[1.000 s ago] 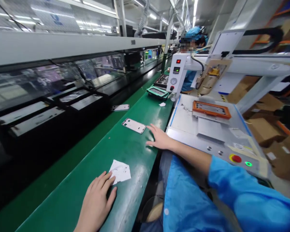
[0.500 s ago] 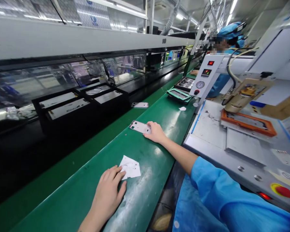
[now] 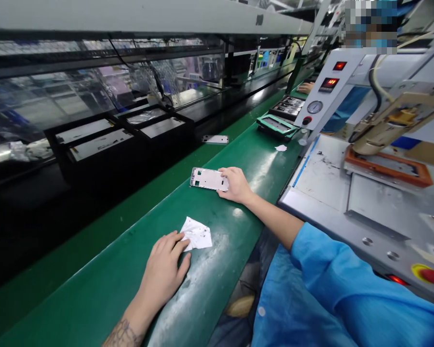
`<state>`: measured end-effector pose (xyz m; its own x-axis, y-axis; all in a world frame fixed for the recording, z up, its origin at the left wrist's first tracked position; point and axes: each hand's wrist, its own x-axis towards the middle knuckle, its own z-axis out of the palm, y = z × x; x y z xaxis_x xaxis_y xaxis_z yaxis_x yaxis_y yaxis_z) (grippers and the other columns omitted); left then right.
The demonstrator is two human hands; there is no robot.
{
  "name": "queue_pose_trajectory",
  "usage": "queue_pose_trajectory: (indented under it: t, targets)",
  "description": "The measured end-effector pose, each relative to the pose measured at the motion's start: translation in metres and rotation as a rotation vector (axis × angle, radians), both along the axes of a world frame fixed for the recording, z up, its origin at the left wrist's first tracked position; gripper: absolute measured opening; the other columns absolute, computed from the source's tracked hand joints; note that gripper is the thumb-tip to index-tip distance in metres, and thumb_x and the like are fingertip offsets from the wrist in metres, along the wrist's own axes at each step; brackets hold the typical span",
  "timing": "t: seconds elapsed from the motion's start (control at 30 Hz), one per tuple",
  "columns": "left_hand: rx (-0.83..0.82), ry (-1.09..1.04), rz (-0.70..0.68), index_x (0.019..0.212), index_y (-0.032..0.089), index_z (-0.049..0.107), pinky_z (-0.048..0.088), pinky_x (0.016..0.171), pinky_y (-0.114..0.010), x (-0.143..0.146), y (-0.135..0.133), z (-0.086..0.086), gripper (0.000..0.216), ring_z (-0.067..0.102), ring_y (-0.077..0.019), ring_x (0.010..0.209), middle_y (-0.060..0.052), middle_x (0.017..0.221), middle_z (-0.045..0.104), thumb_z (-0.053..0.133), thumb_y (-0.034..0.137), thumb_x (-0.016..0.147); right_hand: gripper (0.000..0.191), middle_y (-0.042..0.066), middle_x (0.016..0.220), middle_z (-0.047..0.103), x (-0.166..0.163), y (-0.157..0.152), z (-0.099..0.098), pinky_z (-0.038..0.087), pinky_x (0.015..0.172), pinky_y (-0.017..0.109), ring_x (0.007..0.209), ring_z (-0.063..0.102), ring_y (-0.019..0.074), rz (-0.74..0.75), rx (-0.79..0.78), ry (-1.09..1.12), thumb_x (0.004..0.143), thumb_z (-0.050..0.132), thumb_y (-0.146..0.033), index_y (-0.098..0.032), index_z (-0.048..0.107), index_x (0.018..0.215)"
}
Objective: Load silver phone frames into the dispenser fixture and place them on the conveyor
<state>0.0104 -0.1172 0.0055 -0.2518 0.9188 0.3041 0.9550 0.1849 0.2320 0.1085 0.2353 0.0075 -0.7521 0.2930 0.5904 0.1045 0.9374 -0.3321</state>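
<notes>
My right hand [image 3: 236, 185] grips the near end of a white phone frame [image 3: 207, 178] and holds it just above the green belt [image 3: 104, 284]. My left hand [image 3: 164, 270] lies flat on the belt with its fingers spread, the fingertips pressing the corner of a crumpled white wipe [image 3: 198, 233]. A second white frame [image 3: 215, 139] lies farther along the belt's left edge.
On my right stands a grey machine table [image 3: 321, 183] with an orange fixture [image 3: 390, 166], a dispensing head above it and a red button [image 3: 432, 276]. Green and black trays [image 3: 279, 124] sit farther up the belt, where another person's hand rests. Black boxes [image 3: 94, 144] line the left.
My right hand reached forward to the phone frame, closed on its end and lifted it slightly toward me. My left hand stayed on the wipe.
</notes>
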Motion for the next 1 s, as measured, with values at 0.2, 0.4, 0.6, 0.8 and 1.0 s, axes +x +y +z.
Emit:
queue_pose_trajectory:
  t: [0.2,0.4,0.6,0.8,1.0]
  targets:
    - [0.007,0.004,-0.004,0.121,0.023,0.063,0.050,0.105,-0.056,-0.001,0.000,0.000,0.026,0.058,-0.0324,0.126,-0.011,0.128,0.066,0.054,0.033,0.099,0.046,0.008,0.143,0.058,0.000,-0.002,0.001,0.034,0.109,0.053,0.125,0.051,0.0358,-0.012,0.047,-0.043,0.071,0.073,-0.033,-0.026,0.050,0.110]
    - [0.002,0.002,-0.013,0.120,0.024,0.062,0.049,0.104,-0.055,-0.002,0.001,0.001,0.025,0.057,-0.0321,0.127,-0.010,0.129,0.066,0.054,0.034,0.099,0.044,0.008,0.142,0.059,0.002,-0.006,0.007,0.031,0.109,0.056,0.124,0.053,0.0359,0.050,0.095,-0.028,0.070,0.074,-0.039,-0.027,0.048,0.104]
    - [-0.049,-0.056,0.019,0.122,0.025,0.062,0.047,0.105,-0.054,-0.004,0.002,0.005,0.027,0.058,-0.0319,0.123,-0.009,0.126,0.067,0.054,0.036,0.099,0.046,0.001,0.148,0.054,0.013,-0.074,0.004,0.026,0.113,0.059,0.132,0.049,0.0355,0.220,0.010,-0.216,0.070,0.073,-0.056,-0.030,0.052,0.101]
    - [-0.049,-0.051,0.010,0.131,0.021,0.059,0.046,0.113,-0.050,-0.002,0.000,0.006,0.036,0.058,-0.0315,0.128,-0.010,0.134,0.065,0.056,0.034,0.098,0.041,-0.001,0.143,0.057,0.019,-0.119,0.000,0.028,0.109,0.061,0.125,0.054,0.0348,0.428,-0.026,-0.199,0.074,0.073,-0.057,-0.030,0.053,0.097]
    - [-0.073,-0.051,0.027,0.129,0.021,0.060,0.046,0.114,-0.052,0.001,0.000,0.011,0.036,0.053,-0.0337,0.134,-0.009,0.134,0.065,0.058,0.034,0.096,0.044,0.003,0.139,0.061,0.013,-0.114,-0.004,0.037,0.100,0.057,0.112,0.059,0.0285,0.493,0.101,0.161,0.077,0.072,-0.059,-0.027,0.048,0.095]
